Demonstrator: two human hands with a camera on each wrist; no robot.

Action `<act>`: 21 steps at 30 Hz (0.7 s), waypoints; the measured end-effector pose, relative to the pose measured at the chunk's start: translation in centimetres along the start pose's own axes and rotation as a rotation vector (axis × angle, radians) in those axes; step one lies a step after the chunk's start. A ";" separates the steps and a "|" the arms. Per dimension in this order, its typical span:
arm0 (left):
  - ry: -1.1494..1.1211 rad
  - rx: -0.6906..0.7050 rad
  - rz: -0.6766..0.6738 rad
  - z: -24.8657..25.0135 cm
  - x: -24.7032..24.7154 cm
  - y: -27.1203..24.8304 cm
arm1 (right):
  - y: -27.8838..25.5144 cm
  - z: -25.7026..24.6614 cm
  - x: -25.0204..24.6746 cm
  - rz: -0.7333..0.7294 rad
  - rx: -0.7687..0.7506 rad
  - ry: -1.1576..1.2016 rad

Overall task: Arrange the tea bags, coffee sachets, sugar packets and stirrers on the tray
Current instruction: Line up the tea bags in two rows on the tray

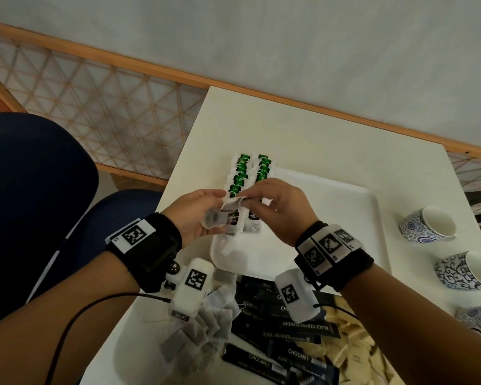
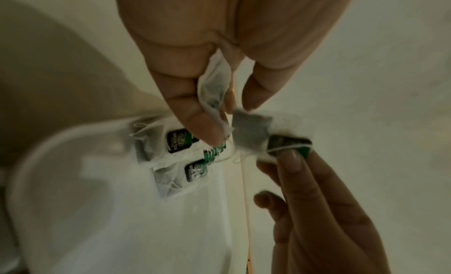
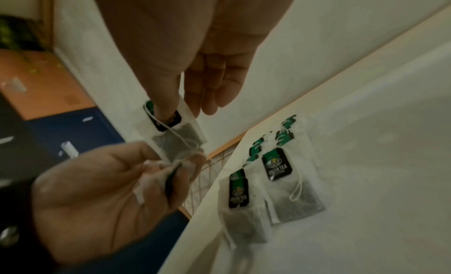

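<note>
Step in hand: tea bags, still mid-batch. Two overlapping rows of green-tagged tea bags [image 1: 249,187] already lie along the tray's left side; white tray [image 1: 331,218] sits mid-table. Both hands are raised just above the near end of those rows. Left hand [image 1: 195,215] has fingers curled round a small bunch of tea bags [image 1: 215,218]. Right hand [image 1: 278,207] pinches one tea bag [image 3: 176,132] by its tag end between thumb and forefinger, other fingers relaxed and apart. In the right wrist view that bag's string runs down into the left hand's bunch, so I judge it's being peeled off the bunch and the strings may be tangled. Next move calls for: pull the single bag free without dragging the others out, then lay it tag-up at the near end of a row, overlapping the last bag to match the pattern. Keep it low so it doesn't disturb placed bags. Loose tea bags [image 1: 203,329], black coffee sachets [image 1: 283,326] and tan packets [image 1: 353,354], likely sugar, are still piled on the table near the person, off the tray. Stirrers: can't pick them out. Patterned cups [image 1: 428,226] stand to the right, clear of the work.
</note>
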State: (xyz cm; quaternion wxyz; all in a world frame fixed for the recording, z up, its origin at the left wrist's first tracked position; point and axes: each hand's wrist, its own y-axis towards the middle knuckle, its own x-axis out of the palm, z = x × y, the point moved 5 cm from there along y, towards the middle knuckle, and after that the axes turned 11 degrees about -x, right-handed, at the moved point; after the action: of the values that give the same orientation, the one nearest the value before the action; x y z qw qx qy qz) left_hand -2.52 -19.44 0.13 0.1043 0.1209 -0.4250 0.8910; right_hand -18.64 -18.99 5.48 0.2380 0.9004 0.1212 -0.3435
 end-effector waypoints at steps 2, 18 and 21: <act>0.016 0.040 0.021 0.2 -0.6 0.0 | -0.7 0.9 -0.8 0.050 0.098 0.009; 0.034 0.150 0.033 1.2 -1.2 0.2 | -3.6 6.2 1.9 -0.315 0.461 -0.115; 0.072 0.141 0.031 0.8 -0.7 0.2 | -3.5 6.5 2.0 -0.285 0.479 -0.099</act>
State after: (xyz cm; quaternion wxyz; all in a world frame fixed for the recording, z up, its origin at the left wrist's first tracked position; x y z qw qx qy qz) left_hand -1.81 -20.24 0.20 0.0969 0.0890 -0.3590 0.9240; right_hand -22.14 -19.25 -1.33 -0.0267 0.8870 0.1502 -0.4358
